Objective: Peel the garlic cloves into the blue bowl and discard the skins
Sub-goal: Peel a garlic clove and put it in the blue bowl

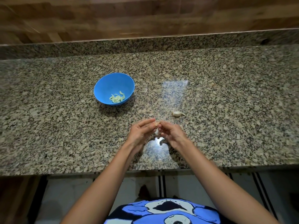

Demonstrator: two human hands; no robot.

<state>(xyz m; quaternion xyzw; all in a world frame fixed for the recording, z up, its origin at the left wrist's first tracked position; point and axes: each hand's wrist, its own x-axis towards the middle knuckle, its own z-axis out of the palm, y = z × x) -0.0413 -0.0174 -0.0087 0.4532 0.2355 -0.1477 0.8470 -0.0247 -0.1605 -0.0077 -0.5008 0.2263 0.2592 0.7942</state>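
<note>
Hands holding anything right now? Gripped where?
A garlic clove, above the counter. The left hand pinches its left end at the fingertips, the right hand its right end. Whether it has skin on cannot be told.

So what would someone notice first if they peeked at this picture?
The bright blue bowl stands out most, sitting left of centre on the speckled granite counter with a few peeled cloves inside. Next are the left hand and right hand, meeting near the counter's front edge and pinching a garlic clove between their fingertips. One unpeeled clove lies just beyond the right hand.
</note>
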